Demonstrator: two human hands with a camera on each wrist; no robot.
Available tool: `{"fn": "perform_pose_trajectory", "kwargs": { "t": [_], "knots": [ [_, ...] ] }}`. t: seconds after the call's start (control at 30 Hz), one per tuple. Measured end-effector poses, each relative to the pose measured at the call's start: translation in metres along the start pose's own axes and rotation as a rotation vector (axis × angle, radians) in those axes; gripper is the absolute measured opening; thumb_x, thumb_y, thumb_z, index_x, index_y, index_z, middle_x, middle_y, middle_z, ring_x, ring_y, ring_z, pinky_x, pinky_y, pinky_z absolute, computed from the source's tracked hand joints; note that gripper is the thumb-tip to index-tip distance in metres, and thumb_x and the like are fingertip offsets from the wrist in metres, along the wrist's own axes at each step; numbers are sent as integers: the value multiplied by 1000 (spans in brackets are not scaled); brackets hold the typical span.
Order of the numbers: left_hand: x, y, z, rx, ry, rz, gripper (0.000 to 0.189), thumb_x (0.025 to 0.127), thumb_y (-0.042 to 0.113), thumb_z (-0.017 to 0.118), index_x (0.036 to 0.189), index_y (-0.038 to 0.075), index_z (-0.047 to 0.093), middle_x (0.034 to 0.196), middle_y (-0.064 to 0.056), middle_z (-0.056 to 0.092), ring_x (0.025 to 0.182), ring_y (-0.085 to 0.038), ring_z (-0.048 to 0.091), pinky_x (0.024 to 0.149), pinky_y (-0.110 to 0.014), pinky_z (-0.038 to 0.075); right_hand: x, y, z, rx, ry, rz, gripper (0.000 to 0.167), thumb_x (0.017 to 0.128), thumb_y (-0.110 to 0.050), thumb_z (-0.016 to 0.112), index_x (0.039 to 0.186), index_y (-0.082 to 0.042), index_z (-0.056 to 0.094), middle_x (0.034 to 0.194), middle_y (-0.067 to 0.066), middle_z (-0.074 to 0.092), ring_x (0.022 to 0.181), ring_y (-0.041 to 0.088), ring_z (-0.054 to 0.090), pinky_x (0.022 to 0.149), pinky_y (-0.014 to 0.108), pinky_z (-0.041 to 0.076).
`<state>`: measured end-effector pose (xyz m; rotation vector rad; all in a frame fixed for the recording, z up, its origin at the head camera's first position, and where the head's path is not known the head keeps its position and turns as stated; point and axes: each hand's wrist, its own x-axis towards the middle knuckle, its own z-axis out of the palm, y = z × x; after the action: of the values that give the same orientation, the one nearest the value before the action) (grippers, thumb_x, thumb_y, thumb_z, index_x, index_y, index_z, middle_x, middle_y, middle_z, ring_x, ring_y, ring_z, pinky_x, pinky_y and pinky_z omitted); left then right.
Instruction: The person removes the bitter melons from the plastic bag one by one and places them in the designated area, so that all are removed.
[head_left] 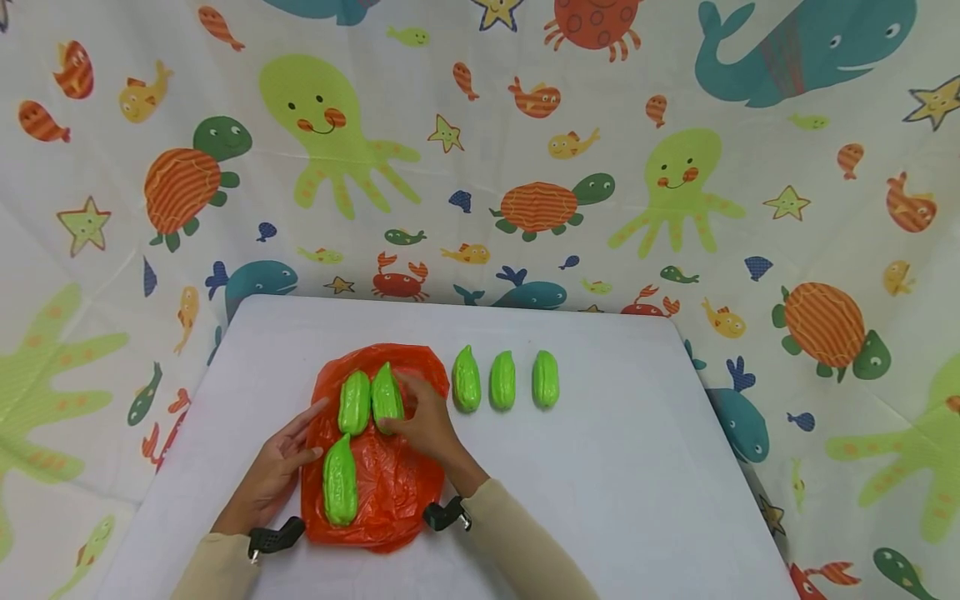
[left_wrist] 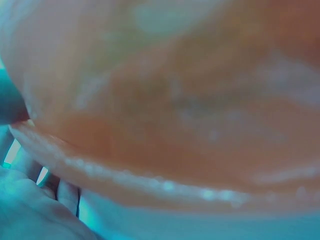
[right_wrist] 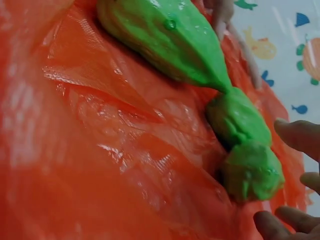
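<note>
A red plastic bag [head_left: 382, 483] lies spread on the table with three light green ridged gourds on it. One gourd [head_left: 340, 483] is at its lower left, another gourd [head_left: 354, 403] at the upper left. Beside that lies a third gourd [head_left: 386, 396], under my right hand [head_left: 426, 421]. In the right wrist view, the fingers [right_wrist: 300, 137] are spread around the end of a gourd [right_wrist: 252, 172], with a gap showing. My left hand [head_left: 277, 471] holds the bag's left edge, thumb above and fingers below. Red plastic [left_wrist: 150, 125] fills most of the left wrist view.
Three more green gourds stand in a row right of the bag: a near one [head_left: 467, 380], a middle one [head_left: 502, 381] and a far-right one [head_left: 546, 380]. They lie on the white table [head_left: 615, 467]. A sea-animal patterned curtain [head_left: 480, 208] hangs behind.
</note>
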<state>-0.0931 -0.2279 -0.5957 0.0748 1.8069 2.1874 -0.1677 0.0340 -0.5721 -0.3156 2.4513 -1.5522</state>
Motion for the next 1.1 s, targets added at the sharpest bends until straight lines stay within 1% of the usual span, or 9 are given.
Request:
{"fn": "perform_pose_trajectory", "kwargs": {
  "t": [0.13,0.3,0.47,0.6,0.77,0.83,1.0,1.1],
  "knots": [
    [0,0,1,0,-2,1,73,107,3,55,171,15,21,171,2,35,137,10,52,105,-15,52,2,1,5,-12,-8,-23,84,90,-21,87,162,-24,45,155,0,55,132,17,60,109,39,57],
    [0,1,1,-4,1,-14,74,107,4,56,171,16,20,174,-3,30,137,11,52,105,-15,52,1,0,8,-22,-10,-16,82,91,-15,84,162,-22,45,155,1,56,135,18,61,111,39,56],
    [1,1,1,5,7,-11,74,107,3,56,171,15,20,176,-8,26,136,11,52,105,-15,52,-1,-2,7,-10,-5,-2,79,92,-14,84,161,-21,47,151,4,60,128,19,66,105,34,59],
    [1,1,0,7,13,-12,74,107,4,57,171,16,21,175,-5,28,137,10,52,105,-15,53,-1,-2,5,11,-3,1,77,92,-13,84,160,-22,49,148,6,62,124,20,68,100,29,60],
    [2,0,0,9,11,-9,73,107,4,56,171,16,22,172,0,34,137,9,52,105,-16,53,-4,-4,0,60,-4,23,79,92,-14,83,162,-26,47,146,4,64,124,21,69,100,33,62],
    [2,0,0,8,10,-20,74,107,4,56,171,17,22,173,-1,32,136,9,52,105,-16,53,-6,-5,-2,72,2,37,80,93,-15,83,162,-28,46,146,1,64,124,19,69,99,34,62],
    [3,0,-2,6,16,-50,75,108,6,57,172,20,21,177,-5,25,136,11,52,105,-16,53,-7,-7,-10,50,37,54,80,93,-16,83,161,-34,47,147,-3,62,128,18,66,101,35,62],
    [2,0,-1,3,10,-40,75,107,6,57,171,18,21,175,-2,29,135,11,52,105,-17,53,-8,-9,-17,41,59,58,80,92,-15,83,160,-38,47,149,-2,59,131,19,63,105,38,60]
  ]
}}
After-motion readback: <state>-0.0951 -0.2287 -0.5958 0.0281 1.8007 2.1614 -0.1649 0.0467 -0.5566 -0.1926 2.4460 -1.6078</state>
